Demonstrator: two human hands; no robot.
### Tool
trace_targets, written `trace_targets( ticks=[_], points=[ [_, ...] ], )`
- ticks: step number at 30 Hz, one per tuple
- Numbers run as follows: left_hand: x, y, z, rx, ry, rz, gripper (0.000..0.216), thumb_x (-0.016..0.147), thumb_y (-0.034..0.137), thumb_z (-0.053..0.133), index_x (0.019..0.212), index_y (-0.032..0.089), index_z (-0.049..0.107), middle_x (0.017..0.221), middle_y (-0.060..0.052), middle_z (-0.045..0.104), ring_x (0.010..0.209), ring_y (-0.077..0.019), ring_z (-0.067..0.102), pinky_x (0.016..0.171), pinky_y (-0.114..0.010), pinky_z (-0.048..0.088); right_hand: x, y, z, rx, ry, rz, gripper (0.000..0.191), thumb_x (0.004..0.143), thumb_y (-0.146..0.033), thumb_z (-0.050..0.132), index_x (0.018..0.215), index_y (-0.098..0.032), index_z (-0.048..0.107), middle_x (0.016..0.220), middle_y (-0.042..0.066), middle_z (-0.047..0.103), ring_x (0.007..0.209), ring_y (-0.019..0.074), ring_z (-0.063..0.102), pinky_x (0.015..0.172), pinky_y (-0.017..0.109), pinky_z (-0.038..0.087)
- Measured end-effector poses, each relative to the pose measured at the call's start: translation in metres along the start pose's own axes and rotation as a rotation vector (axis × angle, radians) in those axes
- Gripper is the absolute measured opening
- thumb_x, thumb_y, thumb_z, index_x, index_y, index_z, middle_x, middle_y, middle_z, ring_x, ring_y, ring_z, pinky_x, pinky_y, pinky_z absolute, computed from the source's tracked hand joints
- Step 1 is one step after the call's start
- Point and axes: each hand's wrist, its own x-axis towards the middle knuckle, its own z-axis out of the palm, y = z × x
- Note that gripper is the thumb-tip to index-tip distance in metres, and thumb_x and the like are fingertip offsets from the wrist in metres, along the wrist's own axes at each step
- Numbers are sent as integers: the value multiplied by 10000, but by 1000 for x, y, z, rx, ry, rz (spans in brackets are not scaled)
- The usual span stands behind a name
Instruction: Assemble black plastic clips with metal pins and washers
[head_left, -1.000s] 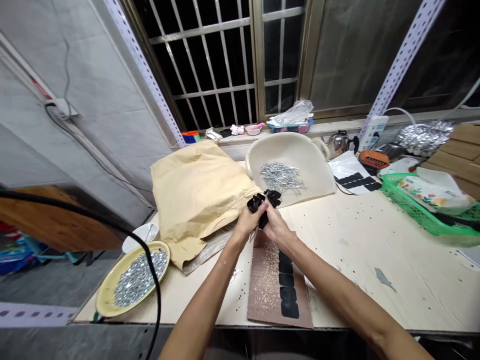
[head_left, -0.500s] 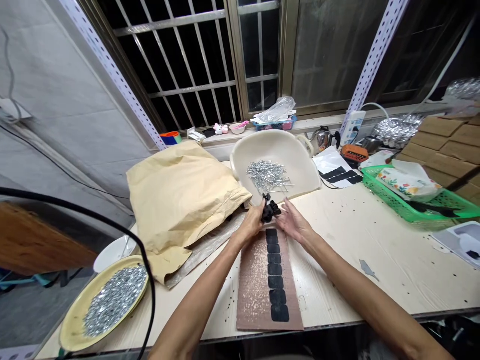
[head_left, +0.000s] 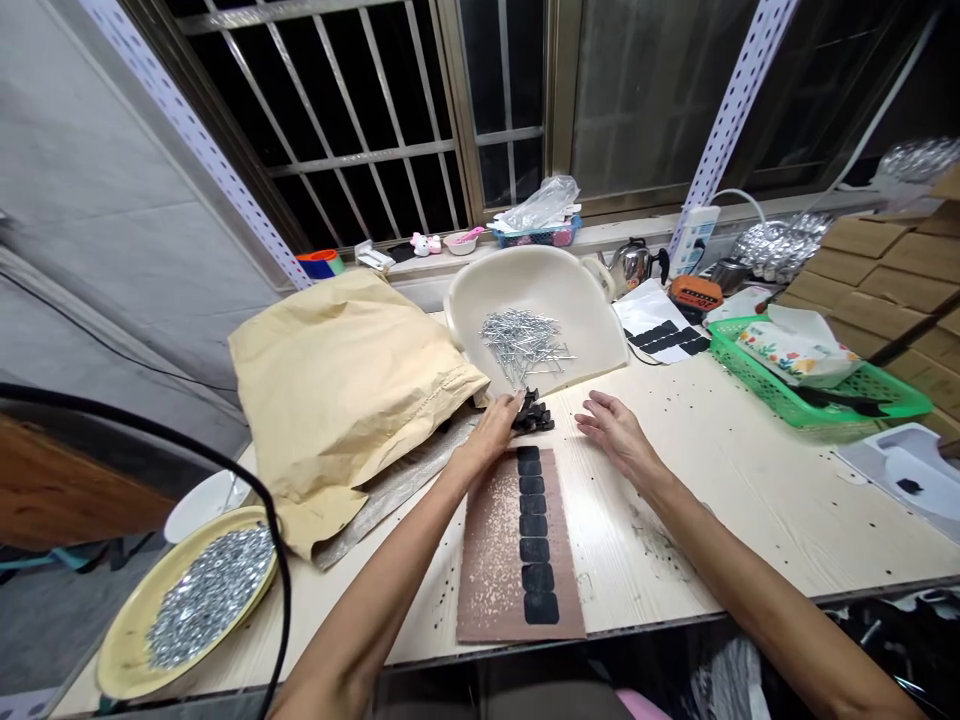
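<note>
My left hand (head_left: 496,425) is closed at the far end of a brown board (head_left: 491,560), its fingers against a small cluster of black parts (head_left: 534,415). How many of these parts lie in its grip is hidden. My right hand (head_left: 619,432) is apart from the cluster, over the table to its right, fingers spread and holding nothing. Down the board runs a row of black rounded-square pads (head_left: 534,550). Just beyond the hands, a cream scoop-shaped tray (head_left: 585,310) bears a heap of thin silvery metal pins (head_left: 525,340).
A large tan paper bag (head_left: 345,380) lies left of the tray. At the front left is a yellow dish (head_left: 120,650) of small metal pieces, crossed by a black cable (head_left: 279,540). A green basket (head_left: 817,410) and stacked cardboard boxes (head_left: 862,285) stand at right.
My right hand has moved away from the black parts to the right, its fingers spreading. My left hand stays with the parts, which sit lower at the board's end. The view has shifted slightly.
</note>
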Motion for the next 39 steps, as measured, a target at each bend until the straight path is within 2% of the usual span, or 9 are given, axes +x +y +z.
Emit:
trace_targets(
  ticks=[5,10,12,16,21,25,32,36,39],
  points=[
    [-28,75,-13,-3,171,246,512,893,154,402,1396,199,318,1373,-145,410,1303,-273,312,1059,-469,286,-29,6,25,-207,-275,111,259,793,-382,617,897,-148,655,863,90,649,769,203,643,672,387,559],
    [-69,136,-6,5,150,356,451,895,124,368,1300,293,473,1409,-75,414,1383,-273,194,1088,-520,225,-88,36,51,-320,41,-53,362,798,-455,609,1070,-217,614,1145,124,560,1125,306,501,861,598,452],
    [-92,140,-8,33,157,312,467,896,125,359,1319,299,452,1446,-48,369,1394,-270,158,1087,-511,240,-103,33,50,-400,-11,-92,399,784,-477,620,1086,-217,616,1137,129,565,1118,328,502,837,595,455],
    [-151,107,-16,121,260,71,456,909,157,351,1339,290,424,1417,-41,397,1369,-280,215,1049,-520,293,-103,3,34,-510,-458,-51,416,785,-500,600,1074,-204,641,934,94,652,754,213,611,635,378,519],
    [-207,26,-17,153,350,-474,269,884,204,456,1066,163,649,967,-115,608,958,-249,484,811,-395,438,-102,2,29,-683,-442,-337,505,849,-475,516,1256,-183,459,862,69,677,542,106,508,479,233,430],
    [-215,-3,-9,193,225,-500,248,880,273,477,851,191,709,853,-92,589,860,-229,438,699,-341,386,-115,24,40,-811,-456,-465,322,869,-437,501,1067,-187,543,903,79,677,734,167,615,584,265,473],
    [-204,-3,-1,250,109,-488,248,849,204,496,684,172,679,756,-99,573,828,-243,434,682,-363,341,-116,34,48,-960,-453,-792,206,876,-355,495,953,-215,625,942,65,648,895,204,600,809,354,465],
    [-203,-2,-4,144,212,-500,214,835,173,501,710,167,675,780,-98,590,853,-241,464,730,-372,361,-115,38,53,-985,-458,-782,200,884,-349,494,957,-218,627,915,52,647,859,194,602,771,333,475],
    [-200,3,-7,-224,402,-585,159,817,243,558,740,170,676,771,-66,611,809,-203,506,739,-341,387,-120,40,64,-1011,-501,-804,197,897,-330,484,964,-224,636,904,48,635,842,185,600,759,319,476]
  ],
)
